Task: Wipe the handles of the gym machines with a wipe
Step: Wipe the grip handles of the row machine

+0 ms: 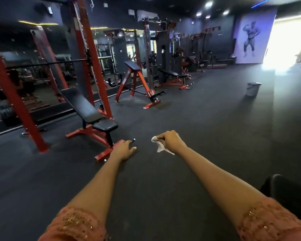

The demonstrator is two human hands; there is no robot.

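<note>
Dark gym, black rubber floor (198,127), mirror (33,58) along the left wall. Red rack (92,54) at left with a black bar (47,63) across it. Incline bench (87,108), black pads on a red base, stands in front of the rack. Behind it is a red angled stand (137,80) with a black pad, then a flat bench (172,73), then a row of machines (189,49) along the far wall, blurred. Grey bucket (253,88) stands alone on the floor at right, well apart from the equipment. Bodybuilder mural (250,39) on the far wall, beside a bright doorway (285,35). Both arms reach forward over the floor, with pink embroidered sleeves (76,225) at the elbows. Left hand (124,149) is palm down with fingers loosely extended, holding nothing; in view it overlaps the red foot of the incline bench, and contact cannot be told. Right hand (170,141) is fisted around a crumpled white wipe (159,145), part of which hangs out below the fingers. The wipe is in the air between the two hands, touching no machine. A dark shape (285,192) sits at lower right, unclear what.
</note>
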